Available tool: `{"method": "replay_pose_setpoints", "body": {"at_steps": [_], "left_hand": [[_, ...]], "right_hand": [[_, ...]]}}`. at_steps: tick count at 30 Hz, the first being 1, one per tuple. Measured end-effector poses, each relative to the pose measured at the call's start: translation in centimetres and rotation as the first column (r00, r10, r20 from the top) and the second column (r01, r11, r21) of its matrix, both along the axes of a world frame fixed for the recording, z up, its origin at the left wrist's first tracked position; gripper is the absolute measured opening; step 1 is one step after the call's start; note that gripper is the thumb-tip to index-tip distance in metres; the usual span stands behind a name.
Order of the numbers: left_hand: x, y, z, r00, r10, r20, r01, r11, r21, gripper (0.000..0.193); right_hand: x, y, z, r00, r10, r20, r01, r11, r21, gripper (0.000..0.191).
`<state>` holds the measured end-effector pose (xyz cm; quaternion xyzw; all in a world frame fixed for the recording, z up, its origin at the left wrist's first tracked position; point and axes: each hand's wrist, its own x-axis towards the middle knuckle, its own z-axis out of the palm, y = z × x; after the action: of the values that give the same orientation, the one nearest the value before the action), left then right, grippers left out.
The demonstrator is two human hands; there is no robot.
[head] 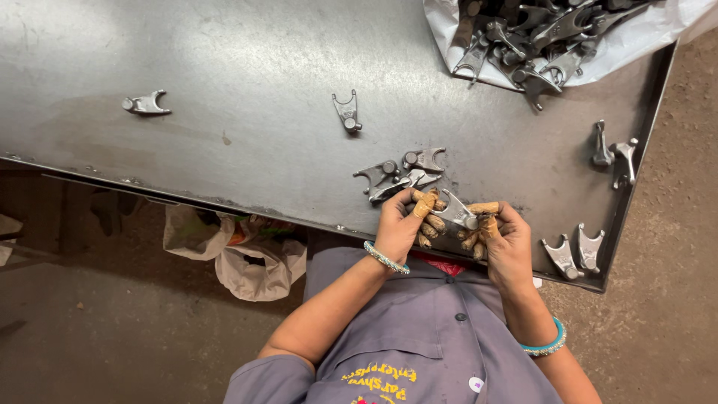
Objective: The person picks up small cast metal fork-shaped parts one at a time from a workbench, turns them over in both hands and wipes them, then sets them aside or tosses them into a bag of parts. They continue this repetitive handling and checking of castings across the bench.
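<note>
Fork-shaped metal part (pixel 455 212) pinched between both hands, left hand (pixel 399 223) and right hand (pixel 507 243); more forks (pixel 400 173) cluster just behind on the worktop (pixel 247 82), a heaped sack (pixel 636 37) well apart.

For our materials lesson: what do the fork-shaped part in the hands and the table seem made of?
Fork-shaped part: probably cast or forged steel, a dull grey with brighter worn edges. Table: apparently sheet metal, its dark surface giving soft reflections and its edge folded.

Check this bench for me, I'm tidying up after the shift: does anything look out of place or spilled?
Nothing looks damaged. Forked metal parts spill from the white bag at the table's corner, and loose ones lie scattered, one far off by itself. Both hands, left and right, hold one part at the edge.
</note>
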<state>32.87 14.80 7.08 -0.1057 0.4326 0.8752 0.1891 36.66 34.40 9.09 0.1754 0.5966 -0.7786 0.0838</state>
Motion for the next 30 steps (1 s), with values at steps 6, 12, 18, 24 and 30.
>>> {"method": "replay_pose_setpoints", "body": {"at_steps": [6, 12, 18, 24, 30], "left_hand": [[-0.8, -3.8, 3.7, 0.973, -0.151, -0.174, 0.016, 0.798, -0.603, 0.01], [-2.4, -6.9, 8.4, 0.912, -0.159, -0.378, -0.289, 0.405, -0.867, 0.031], [-4.0, -8.1, 10.0, 0.931, -0.284, -0.229, -0.172, 0.212, -0.962, 0.101], [-3.9, -7.2, 8.5, 0.934, -0.323, -0.154, -0.091, 0.201, -0.975, 0.108], [-4.4, -5.6, 6.9, 0.92, -0.346, -0.185, -0.11, 0.226, -0.968, 0.105]], "right_hand": [[-2.7, -1.1, 2.3, 0.941, 0.338, 0.024, -0.339, 0.94, 0.045, 0.025], [-11.4, 2.1, 6.1, 0.931, 0.353, -0.096, -0.341, 0.932, 0.121, 0.043], [-14.8, -1.9, 7.9, 0.858, 0.314, -0.407, -0.232, 0.943, 0.24, 0.041], [-12.5, -7.3, 6.5, 0.661, 0.746, -0.083, -0.153, 0.243, 0.958, 0.061], [-9.7, -3.3, 6.2, 0.777, 0.627, -0.055, -0.126, 0.24, 0.962, 0.045]]}}
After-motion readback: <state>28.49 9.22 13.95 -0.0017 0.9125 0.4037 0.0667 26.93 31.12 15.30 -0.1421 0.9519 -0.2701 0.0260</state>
